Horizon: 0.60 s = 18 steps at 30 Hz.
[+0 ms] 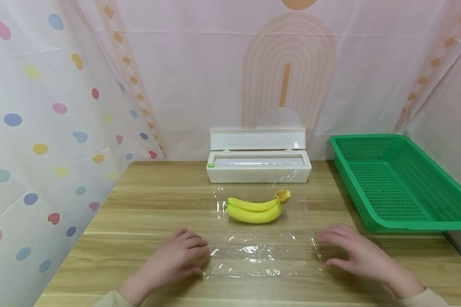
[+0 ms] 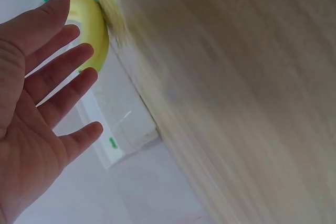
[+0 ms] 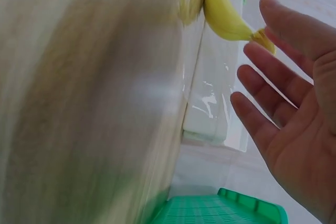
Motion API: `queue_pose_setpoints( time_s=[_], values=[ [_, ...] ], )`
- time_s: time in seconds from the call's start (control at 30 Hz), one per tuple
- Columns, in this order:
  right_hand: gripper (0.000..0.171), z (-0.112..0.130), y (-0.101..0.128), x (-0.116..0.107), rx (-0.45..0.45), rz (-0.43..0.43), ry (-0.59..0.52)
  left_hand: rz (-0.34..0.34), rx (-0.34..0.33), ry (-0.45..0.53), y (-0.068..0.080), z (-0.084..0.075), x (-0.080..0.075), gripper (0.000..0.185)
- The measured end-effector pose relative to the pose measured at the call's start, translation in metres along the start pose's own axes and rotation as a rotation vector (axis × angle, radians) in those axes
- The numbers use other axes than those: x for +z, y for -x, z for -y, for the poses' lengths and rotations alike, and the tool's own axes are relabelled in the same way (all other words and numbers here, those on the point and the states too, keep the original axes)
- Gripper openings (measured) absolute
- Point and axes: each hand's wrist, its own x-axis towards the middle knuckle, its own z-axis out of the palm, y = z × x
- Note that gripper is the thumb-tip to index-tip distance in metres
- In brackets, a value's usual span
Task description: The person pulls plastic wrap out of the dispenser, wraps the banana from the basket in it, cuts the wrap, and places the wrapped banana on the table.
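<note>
Crinkled clear film [image 1: 253, 251] lies under smooth curved bananas [image 1: 255, 209]; left hand [image 1: 176, 256] and right hand [image 1: 357, 253] flank it, each grip wide, fingers relaxed.

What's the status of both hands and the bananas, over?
Left hand open, right hand open, both at the cling film edges. Bananas on the film, untouched. Nothing in the way.

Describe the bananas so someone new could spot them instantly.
On the wooden table, find the open white wrap dispenser at the back. Just in front, on clear film, lie two joined bananas: the only yellow thing, left of the green basket.
</note>
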Motion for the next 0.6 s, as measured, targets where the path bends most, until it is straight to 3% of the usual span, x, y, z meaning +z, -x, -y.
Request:
queue_pose_setpoints(
  time_s=[0.27, 0.6],
  values=[
    [0.048, 0.001, 0.005, 0.005, -0.039, 0.069, -0.002, -0.01, 0.101, 0.04, -0.004, -0.006, 0.007, 0.037],
    [0.039, 0.003, 0.008, 0.013, -0.05, 0.121, -0.024, 0.02, 0.147, 0.013, -0.01, -0.013, 0.011, 0.03]
  ],
)
